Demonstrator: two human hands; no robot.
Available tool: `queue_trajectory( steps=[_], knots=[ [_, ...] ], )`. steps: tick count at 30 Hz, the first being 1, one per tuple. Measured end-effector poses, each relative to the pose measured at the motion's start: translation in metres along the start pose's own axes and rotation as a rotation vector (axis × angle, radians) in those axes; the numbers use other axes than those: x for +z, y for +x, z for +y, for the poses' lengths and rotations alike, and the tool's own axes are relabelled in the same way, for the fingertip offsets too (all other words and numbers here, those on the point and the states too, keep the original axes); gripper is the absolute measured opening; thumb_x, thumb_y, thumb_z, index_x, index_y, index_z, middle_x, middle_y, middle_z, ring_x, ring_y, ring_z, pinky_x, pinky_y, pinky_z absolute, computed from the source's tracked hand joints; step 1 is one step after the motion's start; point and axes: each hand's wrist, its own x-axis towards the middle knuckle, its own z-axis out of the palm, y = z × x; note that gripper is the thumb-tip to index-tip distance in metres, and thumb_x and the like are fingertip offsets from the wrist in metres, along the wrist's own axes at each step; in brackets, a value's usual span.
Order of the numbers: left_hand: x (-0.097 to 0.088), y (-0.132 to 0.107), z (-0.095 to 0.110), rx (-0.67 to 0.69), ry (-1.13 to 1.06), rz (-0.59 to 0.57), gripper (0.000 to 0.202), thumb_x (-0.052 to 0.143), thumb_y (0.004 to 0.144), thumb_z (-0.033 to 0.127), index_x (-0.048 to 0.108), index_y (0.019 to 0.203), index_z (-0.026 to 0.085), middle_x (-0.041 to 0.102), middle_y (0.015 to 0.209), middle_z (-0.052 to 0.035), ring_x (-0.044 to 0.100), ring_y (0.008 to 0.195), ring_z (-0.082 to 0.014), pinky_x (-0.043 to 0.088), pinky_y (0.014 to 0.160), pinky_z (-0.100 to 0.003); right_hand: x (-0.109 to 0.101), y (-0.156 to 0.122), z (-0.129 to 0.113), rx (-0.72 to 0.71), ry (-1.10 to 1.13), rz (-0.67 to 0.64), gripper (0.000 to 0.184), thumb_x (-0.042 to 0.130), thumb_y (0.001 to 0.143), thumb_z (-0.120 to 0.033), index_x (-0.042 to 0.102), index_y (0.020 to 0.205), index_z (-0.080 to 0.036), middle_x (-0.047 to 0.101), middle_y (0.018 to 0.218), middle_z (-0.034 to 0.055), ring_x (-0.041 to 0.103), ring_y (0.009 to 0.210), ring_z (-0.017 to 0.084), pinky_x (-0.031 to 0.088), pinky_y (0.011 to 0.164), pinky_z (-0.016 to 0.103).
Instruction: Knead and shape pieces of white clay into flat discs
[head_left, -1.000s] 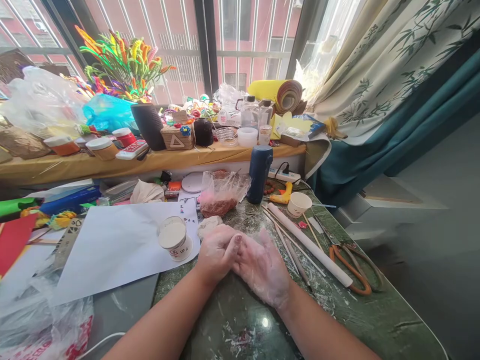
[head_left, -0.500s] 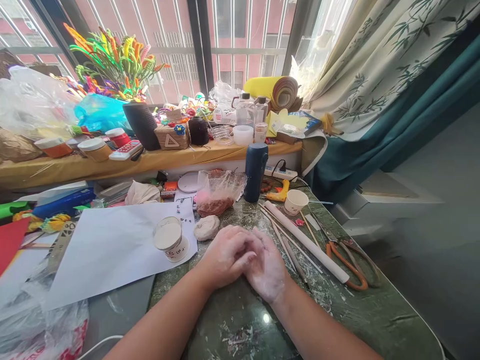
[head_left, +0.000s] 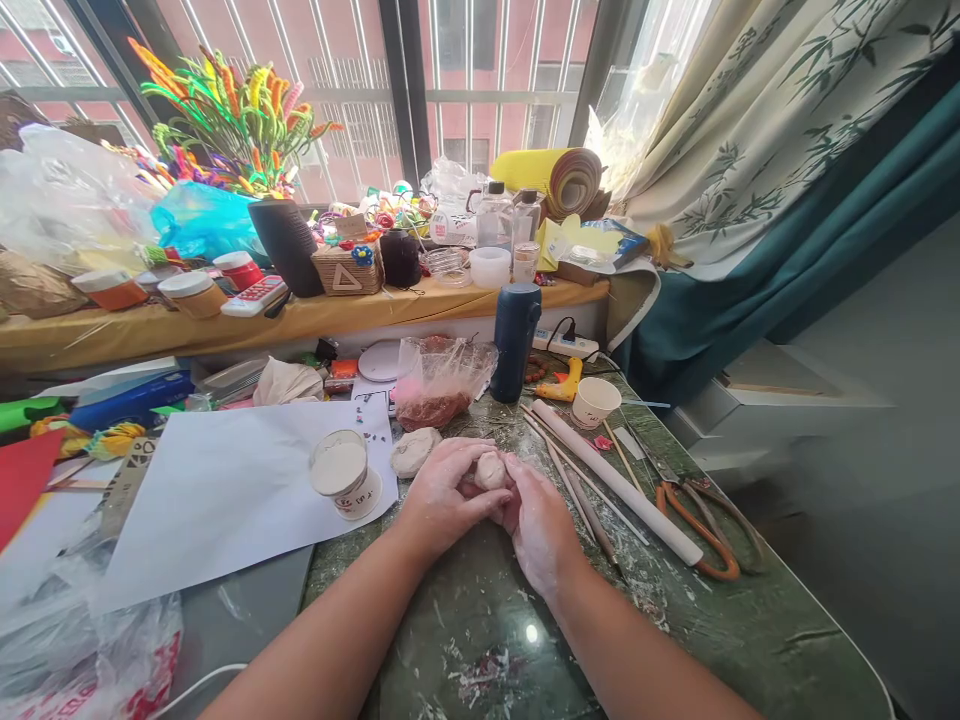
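Observation:
A small pale ball of clay [head_left: 491, 470] sits between my two hands, just above the green table top [head_left: 480, 620]. My left hand [head_left: 448, 500] curls around its left side, with the thumb pressed along the near side. On the right, the fingers of my right hand [head_left: 538, 520] close against the ball. White powder coats both hands. A larger flattened lump of clay [head_left: 415, 452] rests on the table just beyond my left hand. To the left, a paper cup filled with white powder [head_left: 339, 470] stands on a white sheet of paper [head_left: 225, 500].
Right of my hands lie a white rolling rod [head_left: 619, 485], thin sticks and orange-handled scissors [head_left: 712, 530]. Farther back are a paper cup [head_left: 597, 402], a yellow glue gun [head_left: 562, 380], a dark blue bottle [head_left: 516, 345] and a plastic bag of reddish-brown material [head_left: 435, 395].
My hands were pressed together with the palms closed over each other. Now they have parted at the top, and the clay ball shows between the fingers.

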Motion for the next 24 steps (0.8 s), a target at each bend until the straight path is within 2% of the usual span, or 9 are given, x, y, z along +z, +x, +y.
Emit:
queue_trajectory(
  steps=[6, 8, 11, 14, 16, 18, 20, 22, 24],
  knots=[
    [-0.005, -0.003, 0.006, 0.095, -0.169, -0.005, 0.053, 0.069, 0.083, 0.066, 0.071, 0.114, 0.023, 0.073, 0.12, -0.0129, 0.063, 0.119, -0.0309, 0.047, 0.107, -0.048, 0.006, -0.007, -0.004, 0.13, 0.033, -0.1, 0.043, 0.07, 0.085, -0.06, 0.072, 0.102, -0.021, 0.074, 0.088, 0.0031, 0.067, 0.078, 0.02, 0.055, 0.07, 0.032],
    [-0.006, -0.004, 0.008, 0.077, -0.241, -0.024, 0.055, 0.064, 0.084, 0.069, 0.071, 0.113, 0.022, 0.072, 0.12, -0.0142, 0.061, 0.122, -0.0325, 0.046, 0.108, -0.049, 0.004, -0.01, -0.001, 0.107, -0.047, -0.198, 0.044, 0.07, 0.083, -0.065, 0.071, 0.092, -0.022, 0.069, 0.081, 0.0011, 0.062, 0.074, 0.019, 0.052, 0.068, 0.031],
    [-0.006, -0.006, 0.011, -0.016, -0.407, -0.094, 0.058, 0.056, 0.086, 0.073, 0.071, 0.103, 0.02, 0.071, 0.118, -0.0153, 0.065, 0.113, -0.0326, 0.052, 0.1, -0.048, -0.001, -0.013, 0.004, 0.032, -0.245, -0.324, 0.052, 0.069, 0.078, -0.073, 0.064, 0.074, -0.021, 0.058, 0.068, -0.0004, 0.05, 0.063, 0.016, 0.043, 0.06, 0.029],
    [-0.006, -0.008, 0.015, -0.067, -0.625, -0.117, 0.064, 0.058, 0.079, 0.081, 0.066, 0.093, 0.019, 0.069, 0.124, -0.0163, 0.066, 0.111, -0.0334, 0.054, 0.096, -0.048, -0.006, -0.013, 0.006, -0.041, -0.452, -0.394, 0.063, 0.059, 0.078, -0.083, 0.058, 0.063, -0.021, 0.05, 0.058, -0.0017, 0.041, 0.055, 0.014, 0.033, 0.056, 0.029],
    [-0.006, -0.008, 0.019, -0.08, -0.74, -0.167, 0.067, 0.065, 0.073, 0.082, 0.066, 0.098, 0.019, 0.067, 0.128, -0.0166, 0.065, 0.113, -0.0348, 0.054, 0.097, -0.049, -0.008, -0.014, 0.007, -0.071, -0.535, -0.435, 0.068, 0.05, 0.082, -0.086, 0.055, 0.06, -0.021, 0.047, 0.054, -0.0017, 0.04, 0.055, 0.014, 0.031, 0.058, 0.03],
    [-0.007, -0.008, 0.025, -0.137, -0.768, -0.257, 0.069, 0.064, 0.075, 0.08, 0.068, 0.108, 0.02, 0.069, 0.125, -0.0168, 0.069, 0.106, -0.0334, 0.057, 0.092, -0.047, -0.01, -0.013, 0.009, -0.079, -0.552, -0.445, 0.071, 0.043, 0.084, -0.087, 0.055, 0.059, -0.022, 0.049, 0.054, -0.0011, 0.042, 0.055, 0.015, 0.031, 0.058, 0.03],
    [-0.007, -0.008, 0.03, -0.213, -0.74, -0.319, 0.069, 0.059, 0.08, 0.079, 0.07, 0.111, 0.019, 0.073, 0.117, -0.0169, 0.072, 0.089, -0.0293, 0.059, 0.079, -0.042, -0.014, -0.013, 0.014, -0.056, -0.526, -0.423, 0.071, 0.04, 0.085, -0.086, 0.057, 0.059, -0.022, 0.051, 0.053, -0.0004, 0.045, 0.054, 0.015, 0.032, 0.056, 0.03],
    [-0.007, -0.008, 0.033, -0.249, -0.723, -0.336, 0.069, 0.055, 0.083, 0.079, 0.072, 0.109, 0.018, 0.075, 0.111, -0.0168, 0.071, 0.074, -0.0253, 0.059, 0.068, -0.038, -0.019, -0.013, 0.019, -0.018, -0.467, -0.367, 0.07, 0.04, 0.087, -0.084, 0.059, 0.059, -0.023, 0.053, 0.051, -0.0002, 0.046, 0.052, 0.015, 0.033, 0.056, 0.031],
    [-0.006, -0.009, 0.034, -0.242, -0.711, -0.33, 0.067, 0.054, 0.084, 0.078, 0.073, 0.106, 0.018, 0.076, 0.108, -0.0163, 0.071, 0.072, -0.0242, 0.059, 0.068, -0.038, -0.021, -0.014, 0.023, 0.015, -0.407, -0.306, 0.066, 0.044, 0.089, -0.08, 0.06, 0.058, -0.023, 0.054, 0.05, -0.0001, 0.048, 0.052, 0.016, 0.034, 0.057, 0.032]
  ],
)
